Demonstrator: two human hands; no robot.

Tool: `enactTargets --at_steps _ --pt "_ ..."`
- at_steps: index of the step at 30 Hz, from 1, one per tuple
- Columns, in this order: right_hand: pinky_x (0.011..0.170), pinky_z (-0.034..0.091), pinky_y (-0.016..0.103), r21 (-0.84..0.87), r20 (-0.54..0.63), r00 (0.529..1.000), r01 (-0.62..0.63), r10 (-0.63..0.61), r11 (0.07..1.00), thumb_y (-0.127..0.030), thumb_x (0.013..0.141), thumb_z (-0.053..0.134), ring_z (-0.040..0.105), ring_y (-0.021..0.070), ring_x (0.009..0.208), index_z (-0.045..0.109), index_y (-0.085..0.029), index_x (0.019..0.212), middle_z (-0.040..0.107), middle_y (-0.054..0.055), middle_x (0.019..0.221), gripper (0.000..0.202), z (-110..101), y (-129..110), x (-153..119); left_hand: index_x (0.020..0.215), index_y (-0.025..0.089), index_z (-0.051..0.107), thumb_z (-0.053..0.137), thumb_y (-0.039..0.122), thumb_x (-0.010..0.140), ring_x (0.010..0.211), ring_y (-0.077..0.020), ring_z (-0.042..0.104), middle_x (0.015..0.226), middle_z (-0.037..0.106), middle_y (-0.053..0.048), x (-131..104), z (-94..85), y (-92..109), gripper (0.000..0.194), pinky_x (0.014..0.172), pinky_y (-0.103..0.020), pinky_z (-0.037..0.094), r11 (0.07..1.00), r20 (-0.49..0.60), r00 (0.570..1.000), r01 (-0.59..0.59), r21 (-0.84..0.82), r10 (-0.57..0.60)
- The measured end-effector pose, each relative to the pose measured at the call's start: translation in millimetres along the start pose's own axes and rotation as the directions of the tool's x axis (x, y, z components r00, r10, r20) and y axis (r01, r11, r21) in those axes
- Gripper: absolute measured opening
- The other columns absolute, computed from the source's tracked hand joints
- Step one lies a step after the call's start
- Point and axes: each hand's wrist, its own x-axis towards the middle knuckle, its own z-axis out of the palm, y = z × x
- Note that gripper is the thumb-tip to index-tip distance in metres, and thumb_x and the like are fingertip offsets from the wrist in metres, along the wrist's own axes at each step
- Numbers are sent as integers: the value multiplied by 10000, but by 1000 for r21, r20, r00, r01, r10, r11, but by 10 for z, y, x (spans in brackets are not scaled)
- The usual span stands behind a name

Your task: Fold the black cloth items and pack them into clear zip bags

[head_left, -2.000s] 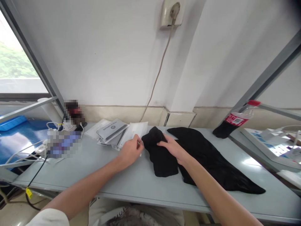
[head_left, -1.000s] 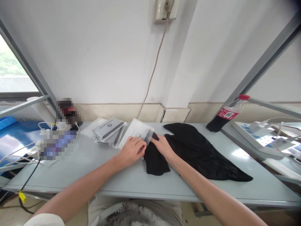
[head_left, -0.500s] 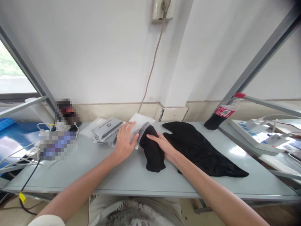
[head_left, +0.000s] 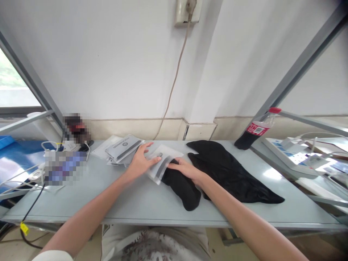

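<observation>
A clear plastic bag point(head_left: 163, 153) with a grey band near its mouth lies slanted on the table. Folded black fabric point(head_left: 185, 192) is partly in that mouth, and its rounded end sticks out toward me. My right hand point(head_left: 187, 169) grips the fabric at the bag's opening, thumb on top and fingers partly hidden. Over the bag's left side, my left hand point(head_left: 140, 159) has its fingers spread and its thumb touching the plastic. Right of my hands, a larger black cloth piece point(head_left: 231, 172) lies spread out.
Printed flat packets point(head_left: 123, 146) are stacked behind my left hand. A cola bottle point(head_left: 255, 128) stands at the back right. Cables and a power strip point(head_left: 38, 174) lie at the left. Metal frame posts point(head_left: 301, 61) rise at the sides, and a cord point(head_left: 176, 72) hangs down the wall.
The bag has swung flatter and nearer to me. The fabric's free end has shifted right and toward me. My left hand's fingers have spread, while my right hand has moved slightly to the bag mouth.
</observation>
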Motion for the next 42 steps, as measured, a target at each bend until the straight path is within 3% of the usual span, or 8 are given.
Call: enactTargets --at_steps 2,5,12,21,26,31,37,42 --pt "1091 520 446 -58 -15 998 55 -55 997 -453 793 842 750 292 1093 798 -223 1094 815 64 1129 381 3 25 18 1560 268 417 878 564 762 1238 -326 650 1536 526 -174 12 -8 -35 968 990 -441 550 981 16 984 179 -71 -178" --pt "1111 504 454 -139 -198 957 188 -213 972 -463 801 827 724 309 1148 793 -240 1106 806 51 1166 379 17 64 76 1571 211 374 786 614 850 1104 -290 719 1334 685 -180 28 -4 -43 924 943 -423 567 927 125 946 319 -195 -299" --pt "1205 421 462 -76 -129 982 130 -139 989 -373 777 860 632 291 1315 725 -305 1282 756 27 1306 527 -4 -4 -13 1637 301 293 826 494 838 1095 -276 735 1290 727 -119 95 -83 5 980 888 -394 601 902 216 974 156 -402 -72" --pt "1119 495 463 -223 -117 932 312 -343 924 -390 762 853 698 329 1189 822 -258 1010 812 56 1110 283 81 -9 83 1186 241 737 810 557 836 1087 -305 736 1189 765 -97 43 -98 31 478 854 -376 614 937 329 929 255 -238 -169" --pt "1107 513 465 10 58 987 150 -150 989 -347 753 871 718 303 1168 788 -256 1154 804 70 1163 419 78 -8 12 1267 233 671 848 572 786 1115 -292 716 1252 738 -108 72 -106 30 614 880 -372 602 936 351 912 292 -194 -212" --pt "1162 457 458 6 -183 933 317 -311 948 -392 757 873 690 294 1222 777 -261 1182 787 48 1239 455 67 20 93 1327 205 602 848 561 788 1166 -292 682 1261 717 -114 124 -120 -30 691 971 -408 563 951 140 986 129 -281 -93" --pt "1110 488 509 -90 44 968 252 -249 964 -423 713 904 716 346 1139 843 -247 1017 816 54 1122 357 8 48 103 1242 236 674 847 551 796 1109 -310 717 1214 756 -94 51 -175 -27 573 890 -399 586 910 459 873 316 -269 -168" --pt "1052 519 478 -99 -67 982 167 -174 981 -452 766 870 733 294 1052 815 -259 1106 817 39 1057 395 -150 -42 62 1164 201 686 839 503 808 1090 -303 724 1156 770 -99 111 -119 -86 492 924 -399 579 959 48 995 103 -264 -93"
